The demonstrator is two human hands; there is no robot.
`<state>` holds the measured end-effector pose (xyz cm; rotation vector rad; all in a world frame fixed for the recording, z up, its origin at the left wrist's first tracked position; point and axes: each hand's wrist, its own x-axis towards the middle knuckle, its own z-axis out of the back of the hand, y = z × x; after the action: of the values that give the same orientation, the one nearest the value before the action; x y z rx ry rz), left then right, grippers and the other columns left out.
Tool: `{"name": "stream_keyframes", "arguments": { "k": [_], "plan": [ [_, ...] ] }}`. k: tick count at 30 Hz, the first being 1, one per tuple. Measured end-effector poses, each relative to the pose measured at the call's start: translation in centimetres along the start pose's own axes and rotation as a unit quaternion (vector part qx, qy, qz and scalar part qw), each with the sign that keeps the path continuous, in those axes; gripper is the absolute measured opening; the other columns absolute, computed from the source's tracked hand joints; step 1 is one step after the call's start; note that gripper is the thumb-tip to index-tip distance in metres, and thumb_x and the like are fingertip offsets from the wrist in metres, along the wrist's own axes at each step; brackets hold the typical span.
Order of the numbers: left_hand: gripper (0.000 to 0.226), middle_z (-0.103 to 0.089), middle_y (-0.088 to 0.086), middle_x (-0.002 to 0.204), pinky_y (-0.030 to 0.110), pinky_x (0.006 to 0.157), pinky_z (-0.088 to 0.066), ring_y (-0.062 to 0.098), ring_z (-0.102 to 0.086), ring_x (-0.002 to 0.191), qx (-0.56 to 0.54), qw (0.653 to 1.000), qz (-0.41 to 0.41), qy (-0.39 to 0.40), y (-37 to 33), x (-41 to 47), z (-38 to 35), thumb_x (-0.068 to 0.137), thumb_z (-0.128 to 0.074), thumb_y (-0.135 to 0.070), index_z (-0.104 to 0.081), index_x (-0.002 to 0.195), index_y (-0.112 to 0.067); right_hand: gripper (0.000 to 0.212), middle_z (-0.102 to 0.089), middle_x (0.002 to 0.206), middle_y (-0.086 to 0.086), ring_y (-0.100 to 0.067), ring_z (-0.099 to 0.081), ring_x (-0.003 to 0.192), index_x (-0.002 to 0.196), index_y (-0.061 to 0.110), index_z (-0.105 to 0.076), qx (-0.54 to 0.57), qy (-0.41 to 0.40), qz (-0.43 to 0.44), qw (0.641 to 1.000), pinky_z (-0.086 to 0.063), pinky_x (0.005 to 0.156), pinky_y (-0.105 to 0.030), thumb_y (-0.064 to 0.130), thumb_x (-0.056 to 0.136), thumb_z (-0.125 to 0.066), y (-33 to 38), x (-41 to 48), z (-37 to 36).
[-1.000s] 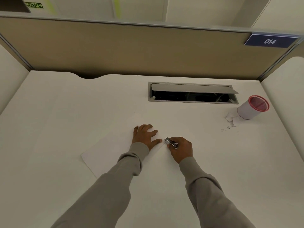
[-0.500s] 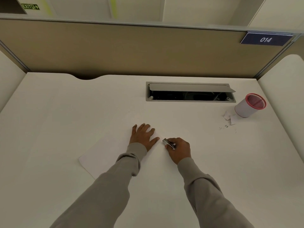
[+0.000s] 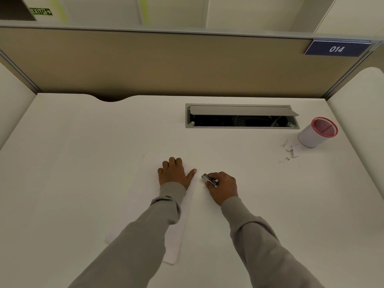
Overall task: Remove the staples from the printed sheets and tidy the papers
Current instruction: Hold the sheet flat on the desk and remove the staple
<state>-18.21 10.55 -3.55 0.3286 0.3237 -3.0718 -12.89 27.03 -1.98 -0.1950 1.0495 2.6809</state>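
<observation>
Worktop (image 3: 83, 163) of a partitioned cubicle: the printed sheets (image 3: 172, 248) lie flat near its middle, long axis running from me up and away, leaning slightly right, far right corner beside my left thumb. My left hand (image 3: 173, 173) presses flat on that far end; my right hand (image 3: 223, 187) grips the staple remover (image 3: 209, 180), its metal tip pointing left at that corner, just clear of the paper. Advised: pin close to the corner, slide the tip low under the staple, which I cannot make out, and lever gently.

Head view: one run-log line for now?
left hand: pressing white paper sheets | right hand: gripping small silver metal staple remover near sheets' edge | staple: not visible
</observation>
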Motion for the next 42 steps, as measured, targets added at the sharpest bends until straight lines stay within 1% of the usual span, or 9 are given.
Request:
{"name": "stream_keyframes", "arguments": {
  "k": [7, 10, 12, 14, 18, 23, 30, 36, 42],
  "plan": [
    [0.07, -0.048, 0.004, 0.121, 0.04, 0.086, -0.044, 0.027, -0.047, 0.11, -0.048, 0.996, 0.081, -0.004, -0.5, -1.1, -0.6, 0.087, -0.04, -0.076, -0.044, 0.122, -0.016, 0.025, -0.068, 0.101, -0.002, -0.022, -0.062, 0.096, 0.11, 0.02, -0.073, -0.01, 0.006, -0.01, 1.0, -0.043, 0.078, -0.022, 0.021, 0.087, -0.067, 0.9, -0.1, -0.8],
    [0.071, -0.045, 0.005, 0.13, 0.041, 0.089, -0.041, 0.028, -0.043, 0.117, -0.038, 0.995, 0.092, -0.011, -0.6, -1.4, -0.8, 0.088, -0.037, -0.075, -0.042, 0.128, -0.016, 0.025, -0.067, 0.102, -0.002, -0.022, -0.063, 0.096, 0.111, 0.02, -0.072, -0.011, 0.004, -0.017, 1.0, -0.046, 0.08, -0.025, 0.022, 0.087, -0.066, 1.3, -0.2, -1.1],
    [0.069, -0.035, 0.006, 0.147, 0.044, 0.103, -0.033, 0.029, -0.033, 0.133, -0.029, 0.998, 0.051, -0.017, -0.3, -1.3, -0.9, 0.093, -0.033, -0.07, -0.037, 0.141, -0.02, 0.025, -0.067, 0.101, -0.002, -0.022, -0.062, 0.096, 0.11, 0.02, -0.072, -0.007, 0.003, -0.019, 1.0, -0.046, 0.081, -0.026, 0.022, 0.087, -0.067, 1.5, -0.2, -1.3],
    [0.06, -0.022, 0.002, 0.16, 0.048, 0.115, -0.018, 0.026, -0.019, 0.147, -0.021, 0.999, -0.022, -0.016, 0.5, -0.9, -1.0, 0.099, -0.028, -0.06, -0.031, 0.149, -0.027, 0.024, -0.067, 0.101, -0.001, -0.021, -0.062, 0.095, 0.11, 0.021, -0.073, 0.0, 0.003, -0.024, 1.0, -0.045, 0.079, -0.025, 0.022, 0.087, -0.066, 1.6, -0.2, -1.4],
    [0.064, -0.003, -0.002, 0.167, 0.053, 0.12, 0.007, 0.02, 0.001, 0.154, 0.045, 0.987, -0.157, 0.013, 3.2, -0.4, -1.2, 0.097, -0.008, -0.06, -0.016, 0.155, -0.037, 0.024, -0.067, 0.102, -0.002, -0.021, -0.062, 0.095, 0.111, 0.02, -0.072, 0.004, -0.002, -0.024, 1.0, -0.041, 0.078, -0.022, 0.021, 0.087, -0.066, 1.6, -0.3, -1.3],
    [0.069, 0.006, -0.004, 0.167, 0.056, 0.119, 0.006, 0.022, 0.003, 0.154, 0.105, 0.969, -0.219, 0.047, 5.7, -0.4, -1.1, 0.093, -0.01, -0.068, -0.003, 0.156, -0.04, 0.025, -0.067, 0.103, -0.002, -0.021, -0.061, 0.097, 0.112, 0.019, -0.072, 0.003, -0.004, -0.019, 1.0, -0.042, 0.081, -0.022, 0.02, 0.087, -0.067, 1.6, -0.4, -1.3],
    [0.068, 0.001, -0.002, 0.166, 0.054, 0.112, -0.017, 0.025, -0.007, 0.152, 0.092, 0.983, -0.146, 0.055, 4.5, -1.6, -0.7, 0.093, -0.012, -0.068, -0.003, 0.155, -0.041, 0.021, -0.068, 0.097, -0.001, -0.02, -0.062, 0.092, 0.106, 0.02, -0.074, 0.006, -0.013, -0.009, 1.0, -0.041, 0.078, -0.021, 0.021, 0.086, -0.069, 1.8, -0.8, -2.0],
    [0.068, -0.011, 0.003, 0.163, 0.052, 0.11, -0.02, 0.03, -0.015, 0.146, 0.053, 0.996, -0.055, 0.051, 2.7, -3.3, -0.8, 0.095, -0.018, -0.068, -0.007, 0.155, -0.038, 0.019, -0.067, 0.095, -0.004, -0.023, -0.063, 0.088, 0.104, 0.016, -0.074, -0.005, -0.026, -0.008, 1.0, -0.041, 0.074, -0.022, 0.023, 0.087, -0.068, 2.2, -0.8, -2.2],
    [0.066, -0.009, 0.004, 0.164, 0.051, 0.114, -0.019, 0.031, -0.015, 0.147, 0.027, 0.998, -0.008, 0.05, 1.9, -4.5, -1.1, 0.098, -0.016, -0.064, -0.004, 0.156, -0.036, 0.014, -0.061, 0.087, -0.003, -0.025, -0.061, 0.08, 0.095, 0.014, -0.073, -0.044, -0.028, 0.017, 0.999, -0.044, 0.068, -0.027, 0.023, 0.089, -0.063, 3.1, -1.0, -3.0]
  ]
}}
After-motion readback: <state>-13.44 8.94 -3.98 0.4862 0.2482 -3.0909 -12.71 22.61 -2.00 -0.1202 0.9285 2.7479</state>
